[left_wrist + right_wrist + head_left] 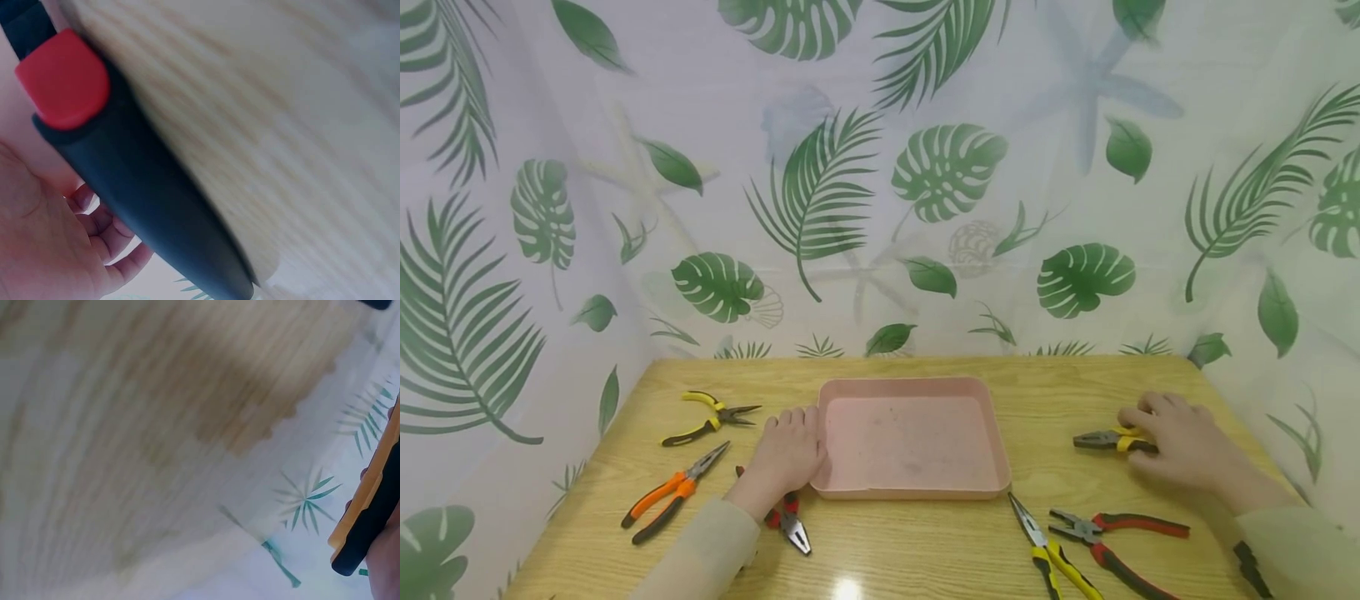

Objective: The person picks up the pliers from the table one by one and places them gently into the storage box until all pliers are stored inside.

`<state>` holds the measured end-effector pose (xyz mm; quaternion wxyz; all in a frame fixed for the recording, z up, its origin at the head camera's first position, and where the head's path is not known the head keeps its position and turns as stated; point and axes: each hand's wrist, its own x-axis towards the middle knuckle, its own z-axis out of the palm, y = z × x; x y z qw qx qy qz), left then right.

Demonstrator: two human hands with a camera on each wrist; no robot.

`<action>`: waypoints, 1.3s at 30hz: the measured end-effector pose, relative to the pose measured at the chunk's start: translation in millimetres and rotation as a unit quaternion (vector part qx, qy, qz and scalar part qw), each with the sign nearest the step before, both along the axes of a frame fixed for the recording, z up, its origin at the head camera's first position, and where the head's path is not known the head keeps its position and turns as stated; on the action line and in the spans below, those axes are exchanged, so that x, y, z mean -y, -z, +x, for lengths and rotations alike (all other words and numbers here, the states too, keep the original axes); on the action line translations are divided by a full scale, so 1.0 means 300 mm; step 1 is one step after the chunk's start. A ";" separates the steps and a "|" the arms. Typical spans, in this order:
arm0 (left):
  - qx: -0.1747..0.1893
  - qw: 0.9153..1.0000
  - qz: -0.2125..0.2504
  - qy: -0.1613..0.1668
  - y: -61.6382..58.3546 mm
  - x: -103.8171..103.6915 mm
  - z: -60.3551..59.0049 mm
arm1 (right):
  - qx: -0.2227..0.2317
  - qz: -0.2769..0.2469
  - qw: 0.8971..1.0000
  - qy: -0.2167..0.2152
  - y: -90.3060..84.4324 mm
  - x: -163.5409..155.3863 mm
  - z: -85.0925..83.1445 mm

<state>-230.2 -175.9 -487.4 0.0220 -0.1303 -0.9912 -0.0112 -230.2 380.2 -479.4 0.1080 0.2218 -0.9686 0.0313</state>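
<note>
My left hand (788, 450) rests against the left side of the pink tray (827, 493), its fingers loosely bent in the left wrist view. Beneath that wrist lie red-and-black pliers (793, 532), partly hidden by the arm; one black handle (144, 181) fills much of the left wrist view. Over on the right, my right hand (1180, 437) grips combination pliers (1101, 440) by their yellow-and-black handles, the jaws pointing left. A handle (369, 506) of these pliers shows at the right wrist view's edge, with part of the palm behind it.
Yellow-handled needle-nose pliers (709, 421) and orange-handled ones (673, 492) lie left. Long-nose pliers (1037, 542) sit by the tray's front right corner, beside red-handled pliers (1093, 532). A dark object (1249, 567) lies near the right sleeve. Leaf-patterned cloth (865, 208) hangs behind the table.
</note>
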 end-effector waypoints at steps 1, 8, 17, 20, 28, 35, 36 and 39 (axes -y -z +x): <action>-0.003 1.000 -0.001 0.000 -0.002 -0.001 0.001 | -0.003 0.001 1.000 -0.002 -0.002 0.005 -0.001; -0.003 1.000 -0.009 0.000 -0.005 -0.003 0.002 | -0.022 0.013 1.000 -0.015 -0.028 0.034 -0.007; -0.010 1.000 -0.009 0.000 -0.006 -0.003 0.007 | -0.035 0.017 0.999 -0.029 -0.048 0.072 -0.018; -0.011 1.000 -0.007 0.001 -0.005 -0.003 0.005 | -0.038 0.017 0.999 -0.031 -0.051 0.086 -0.021; -0.006 1.000 -0.010 -0.002 -0.014 -0.004 0.011 | -0.023 0.017 0.999 -0.030 -0.089 0.151 -0.023; 0.002 1.000 -0.005 -0.002 0.003 0.003 0.001 | -0.026 0.008 0.999 -0.042 -0.108 0.212 -0.035; 0.003 1.000 -0.004 -0.002 0.004 0.003 0.001 | -0.025 0.007 0.999 -0.041 -0.110 0.220 -0.038; 0.003 1.000 -0.002 -0.002 0.000 0.001 0.001 | -0.025 0.009 0.999 -0.041 -0.114 0.240 -0.046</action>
